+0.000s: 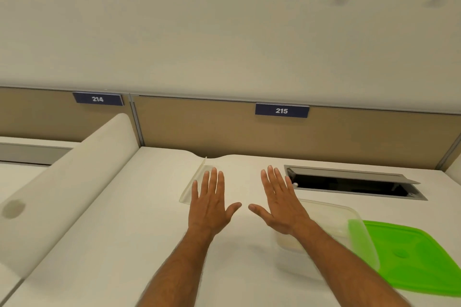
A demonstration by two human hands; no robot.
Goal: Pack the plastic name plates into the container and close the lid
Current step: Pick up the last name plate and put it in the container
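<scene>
Clear plastic name plates (194,185) lay on the desk (124,244), partly under the left hand (210,207). Both hands, the right hand (279,209) included, hovered flat with fingers straight, gripping nothing (likely a start pose). The container (349,229) sat uncovered at right, its green lid (411,257) just beside it, ready for loading.
</scene>
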